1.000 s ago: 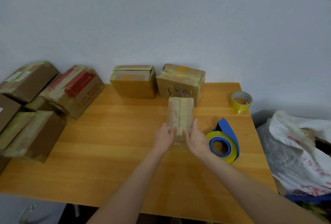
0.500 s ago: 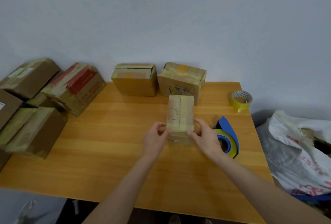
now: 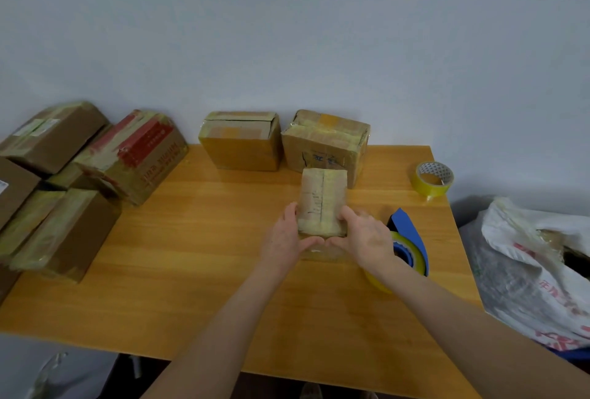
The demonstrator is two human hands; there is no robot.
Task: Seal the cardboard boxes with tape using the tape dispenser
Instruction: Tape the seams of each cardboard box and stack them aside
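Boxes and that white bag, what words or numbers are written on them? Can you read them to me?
Nothing here is sharp enough to quote.
Red-printed box: red print on tape and side, blurred.
Small taped box: faint dark handwriting, unreadable.
Box behind it: dark scribbled characters, unreadable.
White bag: red characters, blurred.
White label on the far-left box: too small.

Seen from a single wide-angle camera worn on the person's head, looking forward and down across the wooden desk [image 3: 191, 271] toward a pale wall [image 3: 287, 31]. It is close enough that both forearms [image 3: 223, 319] enter from the bottom edge, and the left hand [image 3: 282, 240] and right hand [image 3: 367, 237] meet just below frame centre.
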